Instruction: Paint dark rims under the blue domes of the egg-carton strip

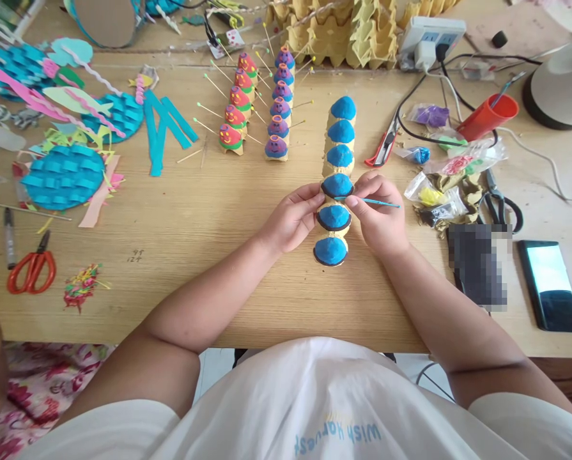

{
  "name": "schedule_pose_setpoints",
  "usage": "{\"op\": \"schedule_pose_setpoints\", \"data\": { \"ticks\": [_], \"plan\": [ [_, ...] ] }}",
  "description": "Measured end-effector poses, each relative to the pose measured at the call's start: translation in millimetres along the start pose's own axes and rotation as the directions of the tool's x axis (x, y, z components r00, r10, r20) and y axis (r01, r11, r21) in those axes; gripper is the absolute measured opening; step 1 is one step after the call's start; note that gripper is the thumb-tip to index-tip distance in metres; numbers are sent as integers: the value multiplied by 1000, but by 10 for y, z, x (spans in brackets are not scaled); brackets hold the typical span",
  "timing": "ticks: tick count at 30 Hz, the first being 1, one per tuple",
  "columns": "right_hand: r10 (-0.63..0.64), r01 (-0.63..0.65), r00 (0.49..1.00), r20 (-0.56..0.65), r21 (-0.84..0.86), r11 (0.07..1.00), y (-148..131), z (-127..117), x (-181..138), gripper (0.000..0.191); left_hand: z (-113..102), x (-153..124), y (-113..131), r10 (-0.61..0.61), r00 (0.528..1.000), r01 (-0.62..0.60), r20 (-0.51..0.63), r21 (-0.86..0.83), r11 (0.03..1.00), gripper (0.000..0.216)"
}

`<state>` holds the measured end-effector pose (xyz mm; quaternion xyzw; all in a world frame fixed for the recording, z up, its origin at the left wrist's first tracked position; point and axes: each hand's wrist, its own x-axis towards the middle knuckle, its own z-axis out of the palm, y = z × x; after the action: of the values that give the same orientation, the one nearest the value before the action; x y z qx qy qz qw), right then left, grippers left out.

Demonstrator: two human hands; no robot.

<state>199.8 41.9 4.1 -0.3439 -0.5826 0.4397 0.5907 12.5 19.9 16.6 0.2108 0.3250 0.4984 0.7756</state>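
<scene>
A strip of egg-carton cups point(339, 156) stands before me, each cup topped with a blue dome that looks like modelling clay. Dark brown bands edge the domes nearest me. My left hand point(293, 218) grips the strip from its left side, thumb and finger closed near the fourth dome from the far end. In my right hand point(382, 214) a thin blue modelling stick point(382, 204) is pinched, its tip at the lower edge of that same dome. The right fingers are also against the strip's right side.
Finished carton caterpillars, red point(240, 98) and purple point(278, 107), bristle with pins at the back. A red utility knife point(382, 145), clay bags point(432, 195), black scissors point(496, 198) and a phone point(550, 284) lie right. Orange-handled scissors point(32, 268) and blue woven paper discs point(64, 177) lie left.
</scene>
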Motion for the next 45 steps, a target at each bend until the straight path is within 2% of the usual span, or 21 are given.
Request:
{"op": "schedule_pose_setpoints", "data": {
  "ticks": [5,12,16,25,29,36,45],
  "plan": [
    [28,-33,999,36,140,990,51,-2,38,51,37,-18,34,-53,997,52,-47,-18,998,12],
    [48,-49,999,9,92,995,21,-2,30,48,32,-22,52,-75,995,74,-66,-7,997,22],
    [69,-69,998,7,57,996,-19,9,22,46,26,-15,56,-61,997,61,-50,-4,998,18],
    [108,-116,993,51,184,976,-9,17,38,54,41,-45,85,-70,996,71,-46,20,997,8],
    [117,-122,992,39,160,980,-6,12,44,56,19,-35,79,-43,998,46,-39,64,997,7],
    [122,-123,992,21,77,989,-54,20,45,57,12,-36,75,-42,997,44,-63,31,999,5],
    [100,-105,994,37,148,983,-37,1,64,61,60,-78,127,-79,995,84,-67,76,994,9]
  ]
}}
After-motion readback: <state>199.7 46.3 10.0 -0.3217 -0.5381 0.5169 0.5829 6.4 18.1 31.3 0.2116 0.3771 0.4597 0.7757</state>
